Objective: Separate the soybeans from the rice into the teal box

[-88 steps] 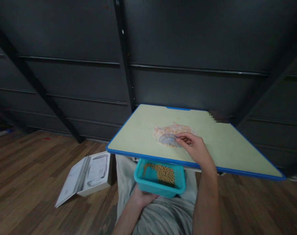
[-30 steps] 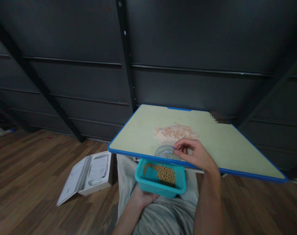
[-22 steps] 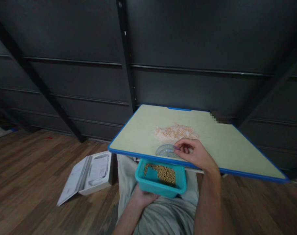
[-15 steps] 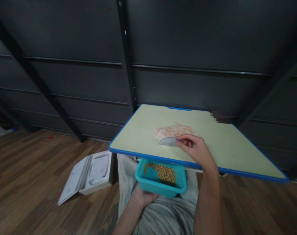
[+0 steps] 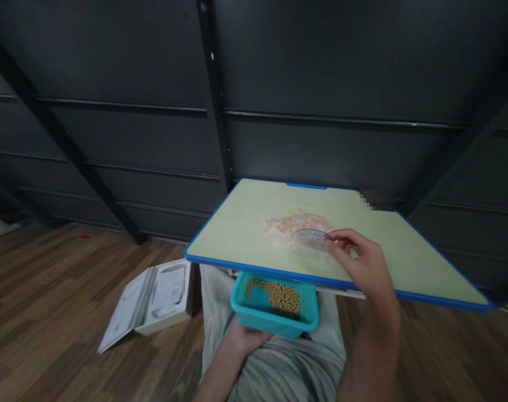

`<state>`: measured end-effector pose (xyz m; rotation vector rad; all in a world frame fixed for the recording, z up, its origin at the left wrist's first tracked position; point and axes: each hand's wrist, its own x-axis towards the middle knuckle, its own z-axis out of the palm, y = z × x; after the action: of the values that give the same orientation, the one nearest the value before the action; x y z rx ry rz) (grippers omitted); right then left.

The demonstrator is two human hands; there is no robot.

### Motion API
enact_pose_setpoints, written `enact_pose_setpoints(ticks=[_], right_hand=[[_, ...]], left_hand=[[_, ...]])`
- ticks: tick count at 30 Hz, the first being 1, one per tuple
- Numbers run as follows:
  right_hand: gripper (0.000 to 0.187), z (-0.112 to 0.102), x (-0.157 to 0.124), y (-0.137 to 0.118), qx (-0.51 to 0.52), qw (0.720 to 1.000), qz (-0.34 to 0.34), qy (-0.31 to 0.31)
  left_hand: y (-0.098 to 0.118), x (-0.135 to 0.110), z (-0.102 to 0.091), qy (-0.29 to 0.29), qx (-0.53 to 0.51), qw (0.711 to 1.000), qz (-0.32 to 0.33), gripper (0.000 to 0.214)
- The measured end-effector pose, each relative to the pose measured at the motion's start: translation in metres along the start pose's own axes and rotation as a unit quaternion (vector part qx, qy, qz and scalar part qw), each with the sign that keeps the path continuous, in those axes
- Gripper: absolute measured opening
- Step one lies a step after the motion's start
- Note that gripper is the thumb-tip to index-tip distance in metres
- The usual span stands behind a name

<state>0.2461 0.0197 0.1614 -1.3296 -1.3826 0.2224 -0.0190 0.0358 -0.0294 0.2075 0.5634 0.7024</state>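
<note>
My right hand [image 5: 356, 257] pinches one end of a clear, half-round plastic protractor [image 5: 310, 237] between thumb and fingers. The protractor is over the near right side of a thin heap of white and orange grains [image 5: 293, 224], on a pale yellow-green tabletop with a blue rim [image 5: 228, 234]. Below the near table edge, my left hand [image 5: 246, 336] holds a teal plastic tub [image 5: 274, 322] from underneath; its fingers are mostly hidden. Inside the tub lie many small, round, golden-tan beans or beads [image 5: 287, 299], gathered toward the right side.
An open white box [image 5: 170, 296] with moulded inner paper lies on the wooden floor [image 5: 69, 279] to the left. Dark panels [image 5: 321, 67] with a metal frame rise behind the table. The tub is over my lap, clothed in grey fabric [image 5: 287, 368].
My right hand has moved right with the protractor, leaving a whitish smear of fine grains nearer the table's front. My left hand and the tub have stayed put.
</note>
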Motion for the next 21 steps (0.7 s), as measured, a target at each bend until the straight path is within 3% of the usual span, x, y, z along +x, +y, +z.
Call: enact_pose_setpoints(ticks=[3,5,7,9,15,21], right_hand=[[0.014,-0.03,-0.012,-0.003,-0.018,1.0,0.007,-0.006],[0.016,-0.048,-0.019,-0.003,-0.023,0.998,0.024,-0.055],[0.02,-0.062,-0.024,-0.001,-0.02,0.994,0.032,-0.099],[0.024,-0.069,-0.026,0.005,-0.027,0.993,0.044,-0.106],[0.038,-0.064,-0.021,0.03,-0.058,0.992,0.082,-0.081],[0.035,-0.042,-0.011,0.034,-0.023,0.995,0.082,-0.048]], left_hand=[[0.001,-0.002,0.007,0.016,0.017,1.0,-0.007,0.062],[0.002,-0.003,0.01,0.023,0.018,1.0,-0.005,0.061],[0.002,-0.004,0.011,0.029,0.015,0.999,0.001,0.061],[0.002,-0.003,0.009,0.031,0.019,0.999,0.003,0.061],[0.002,-0.003,0.008,0.01,0.013,1.0,0.003,0.065],[0.001,-0.003,0.01,0.036,0.022,0.999,0.001,0.059]])
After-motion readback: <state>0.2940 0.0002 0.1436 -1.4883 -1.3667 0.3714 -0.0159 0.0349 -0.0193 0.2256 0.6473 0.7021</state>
